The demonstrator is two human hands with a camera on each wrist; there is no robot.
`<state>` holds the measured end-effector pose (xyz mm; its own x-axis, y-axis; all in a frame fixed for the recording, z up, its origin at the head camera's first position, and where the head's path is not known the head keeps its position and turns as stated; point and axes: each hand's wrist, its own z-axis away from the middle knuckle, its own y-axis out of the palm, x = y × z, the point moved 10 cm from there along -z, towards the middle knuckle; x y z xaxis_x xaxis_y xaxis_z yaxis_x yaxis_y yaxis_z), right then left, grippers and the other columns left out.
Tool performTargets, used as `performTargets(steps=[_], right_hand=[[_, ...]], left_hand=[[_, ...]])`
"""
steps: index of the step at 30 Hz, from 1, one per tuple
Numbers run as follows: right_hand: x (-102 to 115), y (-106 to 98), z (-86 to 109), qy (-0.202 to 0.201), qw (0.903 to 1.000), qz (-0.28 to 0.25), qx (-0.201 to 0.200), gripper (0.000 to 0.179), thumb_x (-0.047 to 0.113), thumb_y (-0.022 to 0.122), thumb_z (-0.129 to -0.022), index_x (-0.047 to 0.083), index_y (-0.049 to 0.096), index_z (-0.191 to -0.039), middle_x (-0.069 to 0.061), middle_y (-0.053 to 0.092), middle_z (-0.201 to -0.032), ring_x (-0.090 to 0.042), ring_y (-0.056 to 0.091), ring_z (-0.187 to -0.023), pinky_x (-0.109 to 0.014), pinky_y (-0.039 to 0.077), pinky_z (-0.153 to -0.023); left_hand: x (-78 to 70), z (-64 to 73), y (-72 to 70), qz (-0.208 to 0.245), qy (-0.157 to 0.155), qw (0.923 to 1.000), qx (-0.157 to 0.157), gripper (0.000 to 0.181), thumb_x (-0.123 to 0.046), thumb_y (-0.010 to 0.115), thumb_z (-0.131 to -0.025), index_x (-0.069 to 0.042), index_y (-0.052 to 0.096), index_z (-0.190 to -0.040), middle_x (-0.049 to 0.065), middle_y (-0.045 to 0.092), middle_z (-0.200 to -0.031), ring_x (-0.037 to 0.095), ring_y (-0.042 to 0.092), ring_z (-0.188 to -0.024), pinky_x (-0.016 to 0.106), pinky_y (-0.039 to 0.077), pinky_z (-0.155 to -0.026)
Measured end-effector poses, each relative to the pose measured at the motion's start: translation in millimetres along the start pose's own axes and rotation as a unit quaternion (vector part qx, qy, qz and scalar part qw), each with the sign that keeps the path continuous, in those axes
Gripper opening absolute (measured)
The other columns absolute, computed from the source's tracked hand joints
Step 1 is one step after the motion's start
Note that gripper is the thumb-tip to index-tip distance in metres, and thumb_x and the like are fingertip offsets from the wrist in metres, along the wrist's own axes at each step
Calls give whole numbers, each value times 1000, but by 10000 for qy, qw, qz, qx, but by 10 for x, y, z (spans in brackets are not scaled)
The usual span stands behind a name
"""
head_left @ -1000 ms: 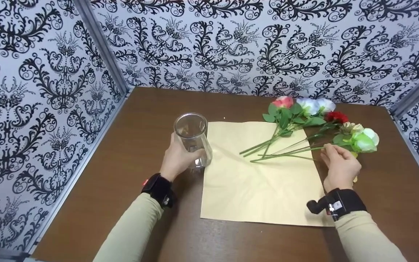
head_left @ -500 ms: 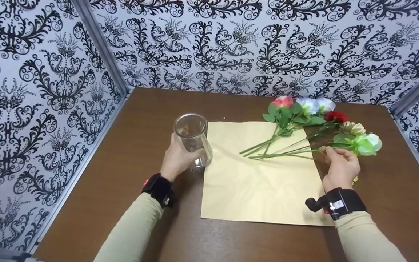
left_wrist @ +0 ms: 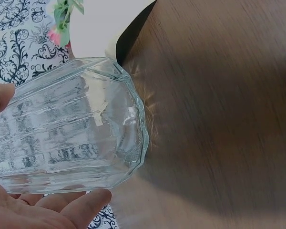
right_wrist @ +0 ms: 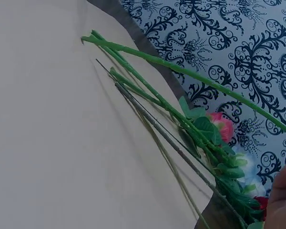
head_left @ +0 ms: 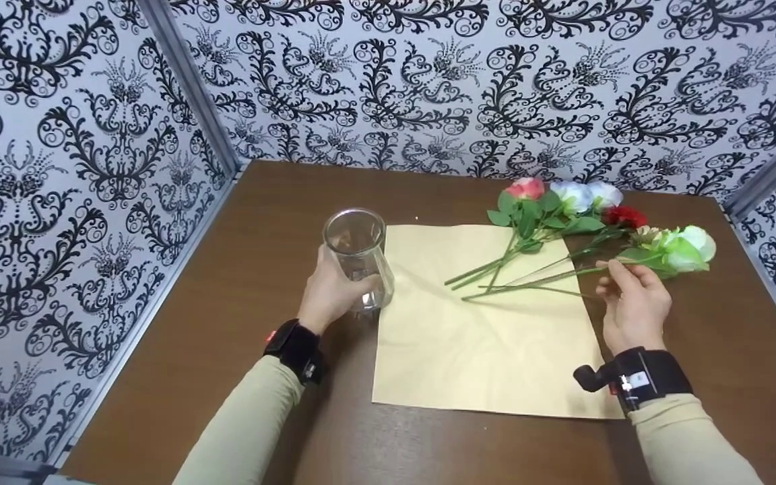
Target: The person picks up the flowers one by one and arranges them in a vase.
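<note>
My left hand point(head_left: 331, 289) grips a clear glass vase point(head_left: 365, 264) round its side, at the left edge of the paper. In the left wrist view the ribbed wall of the vase point(left_wrist: 62, 129) lies between thumb and fingers. Over the paper's right edge, my right hand point(head_left: 638, 306) pinches the green stem of a white-and-green artificial rose point(head_left: 688, 249). That rose's stem point(right_wrist: 200, 78) slants across the right wrist view above the other stems, and only part of the hand point(right_wrist: 282, 200) shows there.
Cream paper point(head_left: 482, 357) lies on the brown table point(head_left: 226, 269). Other artificial flowers rest over its far right corner: a pink rose point(head_left: 526, 188), pale blue flowers point(head_left: 573, 197) and a red flower point(head_left: 624, 217). Patterned walls point(head_left: 428, 87) stand behind and at the sides.
The rose in my right hand has shifted a little up and to the right, its head now partly covering the cream flower behind. My left hand and the vase look unmoved.
</note>
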<state>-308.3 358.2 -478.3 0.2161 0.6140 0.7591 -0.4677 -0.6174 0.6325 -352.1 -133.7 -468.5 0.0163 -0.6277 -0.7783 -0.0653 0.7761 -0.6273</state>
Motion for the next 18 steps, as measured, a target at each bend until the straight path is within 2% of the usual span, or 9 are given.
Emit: performTargets(steps=[6,12,18], right_hand=[[226,424,106,-344,9961,-366,727,20,-5,76,-87,-9,62,-101,-23,72,-86,-26,68,-65,-32,58,-61],[412,730,228,-767,9904,-406,1079,23,-5,75,-87,-13,60,-103,-28,71,-86,-29,70,-65,-35,59,-62],[554,921,332,-1153,9833,-546,1299,24,-8,74,-87,-16,58,-102,-28,70,-85,-32,72,-66,-39,60,-63]], left_hand=[[4,-3,2,-31,-14,10000,-15,102,-46,86,-73,-12,30,-151,12,60,-132,36,64,-116,53,51,-94],[2,-5,-8,-12,4,10000,-23,102,-47,86,-73,-13,30,-151,13,58,-136,37,62,-119,54,50,-95],[11,-9,-3,-9,-27,10000,-9,102,-45,87,-73,-14,30,-151,13,58,-137,38,62,-120,55,49,-96]])
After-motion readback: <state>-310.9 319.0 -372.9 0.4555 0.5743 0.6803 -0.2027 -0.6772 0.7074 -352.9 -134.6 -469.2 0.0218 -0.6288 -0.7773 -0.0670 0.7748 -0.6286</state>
